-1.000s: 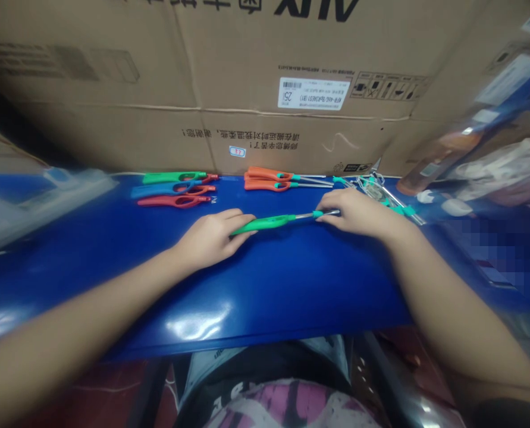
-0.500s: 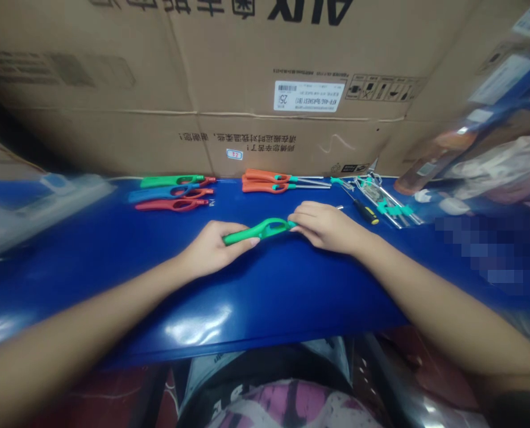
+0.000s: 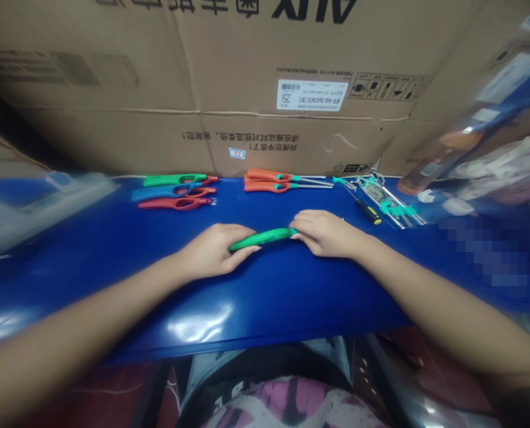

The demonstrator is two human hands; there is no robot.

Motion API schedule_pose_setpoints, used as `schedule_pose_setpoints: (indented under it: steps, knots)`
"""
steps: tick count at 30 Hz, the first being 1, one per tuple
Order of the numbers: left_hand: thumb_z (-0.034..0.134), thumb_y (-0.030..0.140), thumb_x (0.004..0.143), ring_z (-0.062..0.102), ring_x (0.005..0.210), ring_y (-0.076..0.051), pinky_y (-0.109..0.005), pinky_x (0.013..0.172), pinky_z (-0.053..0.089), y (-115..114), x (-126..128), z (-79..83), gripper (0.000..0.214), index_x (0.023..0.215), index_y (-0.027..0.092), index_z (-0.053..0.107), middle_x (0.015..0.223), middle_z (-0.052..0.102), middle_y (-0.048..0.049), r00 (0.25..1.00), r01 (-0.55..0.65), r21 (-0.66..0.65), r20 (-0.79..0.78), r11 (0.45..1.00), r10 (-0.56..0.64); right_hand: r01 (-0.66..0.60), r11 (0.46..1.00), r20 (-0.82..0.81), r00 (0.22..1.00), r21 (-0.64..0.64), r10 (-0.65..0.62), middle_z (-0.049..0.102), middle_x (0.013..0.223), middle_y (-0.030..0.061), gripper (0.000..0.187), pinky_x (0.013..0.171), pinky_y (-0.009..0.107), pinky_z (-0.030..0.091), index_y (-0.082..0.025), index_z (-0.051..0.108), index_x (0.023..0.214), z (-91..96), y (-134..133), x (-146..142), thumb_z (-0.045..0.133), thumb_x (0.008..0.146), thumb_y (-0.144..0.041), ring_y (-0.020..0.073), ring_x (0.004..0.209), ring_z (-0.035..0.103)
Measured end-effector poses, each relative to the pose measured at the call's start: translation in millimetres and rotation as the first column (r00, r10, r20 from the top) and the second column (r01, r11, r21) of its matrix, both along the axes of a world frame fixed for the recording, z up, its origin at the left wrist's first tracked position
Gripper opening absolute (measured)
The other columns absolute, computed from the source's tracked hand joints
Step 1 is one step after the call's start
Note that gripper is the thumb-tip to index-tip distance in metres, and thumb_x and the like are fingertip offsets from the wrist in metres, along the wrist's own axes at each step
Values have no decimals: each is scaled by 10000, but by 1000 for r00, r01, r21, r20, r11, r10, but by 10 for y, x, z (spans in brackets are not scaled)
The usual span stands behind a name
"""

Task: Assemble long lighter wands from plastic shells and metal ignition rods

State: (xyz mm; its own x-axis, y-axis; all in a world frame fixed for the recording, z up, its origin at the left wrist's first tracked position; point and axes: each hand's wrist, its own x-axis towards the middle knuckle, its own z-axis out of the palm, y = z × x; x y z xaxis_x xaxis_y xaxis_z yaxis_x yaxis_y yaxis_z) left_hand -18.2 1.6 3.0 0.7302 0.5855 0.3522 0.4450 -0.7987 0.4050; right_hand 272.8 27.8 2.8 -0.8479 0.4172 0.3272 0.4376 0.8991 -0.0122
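Observation:
Above the blue tabletop, my two hands hold a green long-nosed lighter (image 3: 269, 238) between them. Its handle lies in my left hand (image 3: 215, 249), closed with the thumb along the near side. The edge of the handle faces me, so its trigger opening barely shows. My right hand (image 3: 325, 233) pinches the front end, where a bit of teal shows. What lies inside those fingers is mostly hidden; a small metallic tip peeks out past the knuckles.
Several green, blue and red lighter bodies (image 3: 175, 204) lie back left. Orange lighters (image 3: 267, 186) with metal tubes lie at the back middle. A screwdriver (image 3: 368, 211) and metal tubes with teal parts (image 3: 398, 209) lie back right. A cardboard wall (image 3: 229, 71) stands behind.
The green lighter has rolled about its length, so its trigger opening has turned out of sight. Both hands remain on it, slightly lower in view.

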Motion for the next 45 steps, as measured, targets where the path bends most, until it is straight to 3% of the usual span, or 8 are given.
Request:
schedule_pose_setpoints:
  steps: [10, 19, 23, 27, 34, 37, 42, 45]
  knots:
    - [588, 327, 994, 704, 793, -183, -265, 738, 510, -53, 4, 14, 250, 1060, 131, 730, 947, 768, -85, 999, -6, 35, 41, 999, 5, -2, 1000, -17, 1000, -31, 1, 616, 796, 90, 241, 719, 312, 425, -132, 651, 903, 29, -20, -10, 452, 1019, -203, 202, 755, 517]
    - [610, 445, 959, 408, 512, -85, -214, 483, 315, -26, 18, 31, 366, 857, 116, 734, 593, 517, 40, 991, -69, -348, 84, 935, 104, -25, 994, -48, 999, -102, 20, 617, 788, 90, 255, 727, 313, 438, -124, 666, 902, 22, -59, -52, 470, 1028, -229, 202, 759, 529]
    - [574, 407, 992, 512, 571, -110, -231, 559, 389, 0, 0, 37, 341, 874, 122, 722, 658, 594, 7, 1000, -7, -196, 19, 981, 11, -25, 988, -22, 1000, -151, 22, 617, 787, 81, 244, 724, 314, 438, -132, 662, 899, 2, -51, -55, 484, 1026, -239, 200, 757, 534]
    - [523, 373, 1031, 678, 778, -177, -268, 728, 507, 43, -21, 16, 300, 1070, 143, 711, 901, 726, -73, 997, 49, -2, -55, 999, -49, -3, 986, -19, 1000, -167, 0, 621, 800, 77, 235, 737, 315, 440, -142, 661, 908, 33, -29, -28, 484, 1026, -243, 200, 768, 540]
    - [459, 394, 1059, 703, 849, -210, -296, 731, 559, 80, -39, -41, 388, 1300, 145, 635, 1025, 717, -105, 983, -45, 252, -160, 967, 87, 49, 993, -42, 998, -105, -54, 632, 812, 77, 213, 724, 310, 444, -144, 666, 953, 119, -23, 29, 497, 1019, -256, 200, 764, 563]
    - [468, 390, 1056, 694, 852, -202, -291, 731, 558, 72, -40, -29, 389, 1321, 155, 628, 1024, 707, -103, 984, -65, 248, -146, 967, 103, 81, 996, -51, 995, -46, -83, 652, 837, 83, 210, 697, 303, 435, -155, 665, 981, 118, -26, 37, 490, 1022, -262, 198, 763, 573]
    - [510, 356, 1044, 686, 873, -184, -281, 782, 549, 62, -37, -9, 351, 1312, 168, 639, 998, 705, -80, 997, -56, 103, -51, 993, 62, 106, 990, -40, 994, 92, -103, 687, 893, 119, 280, 707, 316, 437, -137, 670, 1026, 95, -34, 19, 424, 1051, -269, 213, 799, 591]
    - [526, 373, 1034, 684, 899, -192, -298, 822, 545, 64, -17, -7, 339, 1275, 175, 659, 1019, 711, -76, 996, -79, 40, -39, 996, 80, 145, 988, 0, 989, 58, -145, 683, 911, 121, 276, 693, 316, 432, -129, 663, 1033, 88, -29, 0, 426, 1049, -269, 221, 813, 601]
